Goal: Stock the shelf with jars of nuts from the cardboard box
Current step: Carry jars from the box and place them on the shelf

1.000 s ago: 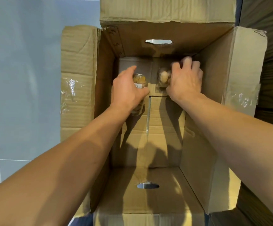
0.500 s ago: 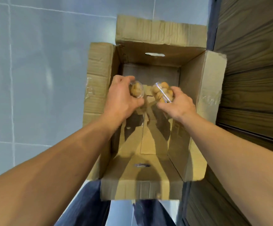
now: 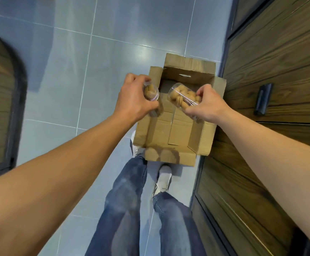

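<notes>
We have now lifted both clear plastic jars of nuts, one [image 3: 151,91] gripped in our left hand [image 3: 134,97], one [image 3: 183,97] in our right hand [image 3: 208,104], above the open brown cardboard box [image 3: 174,130], which now looks empty; shelving comes next.

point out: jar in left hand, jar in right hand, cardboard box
jar in left hand [image 3: 151,92], head view, clear end showing past the fingers.
jar in right hand [image 3: 182,97], head view, clear side wall over the nuts.
cardboard box [image 3: 189,62], head view, far top flap.
</notes>
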Demonstrator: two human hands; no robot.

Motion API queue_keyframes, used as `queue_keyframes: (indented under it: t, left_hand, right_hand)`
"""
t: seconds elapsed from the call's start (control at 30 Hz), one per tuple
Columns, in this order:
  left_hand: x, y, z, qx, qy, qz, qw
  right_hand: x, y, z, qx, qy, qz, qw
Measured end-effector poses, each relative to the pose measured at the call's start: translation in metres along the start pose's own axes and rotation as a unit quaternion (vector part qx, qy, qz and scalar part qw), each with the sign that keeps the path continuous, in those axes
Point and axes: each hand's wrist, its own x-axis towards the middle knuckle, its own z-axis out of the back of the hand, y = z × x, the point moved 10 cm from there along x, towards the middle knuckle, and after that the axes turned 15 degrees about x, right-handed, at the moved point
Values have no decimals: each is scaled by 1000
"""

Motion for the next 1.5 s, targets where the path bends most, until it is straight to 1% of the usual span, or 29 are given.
queue_keyframes:
  t: [0.1, 0.23, 0.4, 0.53, 0.7, 0.87, 1.03, 1.23, 1.37, 1.5]
  left_hand:
    - [-57, 15, 55, -9, -37, 32, 999]
    - [-144, 39, 118, -32, -105, 83, 991]
    - [-267, 74, 182, -64, -178, 147, 971]
    - [-361, 106, 226, -69, -218, 193, 954]
    - [-468, 165, 260, -71, -257, 253, 930]
    - [-572, 234, 293, -66, -281, 281, 915]
    - [-677, 327, 326, -47, -321, 311, 893]
    - [-794, 429, 361, -18, -345, 346, 872]
    - [-848, 481, 385, 12, -336, 363, 869]
    - [-879, 518, 416, 46, -335, 369, 866]
  right_hand:
    - [-58, 45, -1, -51, -11, 59, 997]
    - [-140, 101, -17, -104, -15, 164, 981]
    - [-250, 162, -51, -137, -2, 289, 947]
    - [-328, 206, -98, -153, 41, 372, 915]
    - [-413, 254, -185, -199, 119, 444, 866]
    - [-513, 306, -282, -234, 172, 512, 809]
    - [-607, 352, -396, -262, 189, 578, 749]
    - [-702, 391, -529, -305, 219, 625, 684]
    - [-755, 419, -595, -320, 243, 649, 647]
    - [-792, 458, -644, -330, 256, 682, 601]
